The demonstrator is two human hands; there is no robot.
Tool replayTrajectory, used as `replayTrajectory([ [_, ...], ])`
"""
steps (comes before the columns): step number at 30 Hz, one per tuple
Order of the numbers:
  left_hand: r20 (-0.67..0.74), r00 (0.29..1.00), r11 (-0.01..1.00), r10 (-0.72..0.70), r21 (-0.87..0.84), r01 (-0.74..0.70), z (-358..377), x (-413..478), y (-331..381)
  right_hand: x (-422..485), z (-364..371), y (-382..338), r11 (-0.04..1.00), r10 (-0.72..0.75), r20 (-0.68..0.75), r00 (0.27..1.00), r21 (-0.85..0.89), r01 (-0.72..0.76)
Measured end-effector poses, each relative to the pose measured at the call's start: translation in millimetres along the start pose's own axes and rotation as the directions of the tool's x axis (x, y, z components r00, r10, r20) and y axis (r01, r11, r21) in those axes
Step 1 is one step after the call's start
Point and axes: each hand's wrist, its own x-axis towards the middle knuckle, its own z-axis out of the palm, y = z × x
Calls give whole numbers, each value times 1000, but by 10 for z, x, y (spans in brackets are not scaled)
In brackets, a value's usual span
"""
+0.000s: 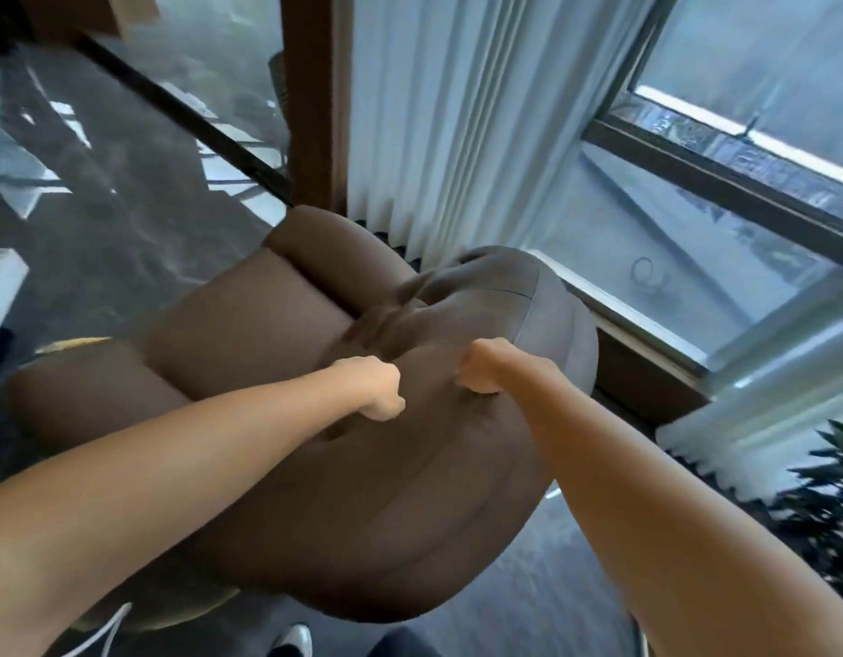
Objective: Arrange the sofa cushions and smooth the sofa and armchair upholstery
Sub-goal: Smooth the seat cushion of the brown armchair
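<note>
Head view: the brown, rounded fabric armchair (362, 490) is gripped on its upholstery by the clenched left hand (379, 393) and clenched right hand (481, 369), set close together.

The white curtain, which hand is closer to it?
Right. The right hand presses the brown armchair on the side toward the white curtain; the left hand sits farther away.

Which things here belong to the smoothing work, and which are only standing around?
Belong to the job: brown armchair; left hand and right hand, both closed on its upholstery.

Just around: white curtain; window; plant; wooden post.
</note>
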Motion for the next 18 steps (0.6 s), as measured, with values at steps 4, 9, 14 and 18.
replayTrajectory([
  [4, -42, 999, 995, -12, -103, 7, -33, 322, 294, 321, -72, 357, 992, -122, -101, 987, -56, 117],
  [9, -72, 984, 946, -161, -297, 133, 101, 513, 539, 605, 94, 693, 846, -515, -296, 804, -323, 424],
  [14, -47, 922, 817, -383, -484, 314, 398, 303, 803, 969, 230, 1021, 708, -706, -340, 621, -333, 622],
  [18, 52, 875, 709, -482, -563, 424, 610, 61, 1056, 1079, 208, 1125, 649, -760, -316, 567, -350, 675],
])
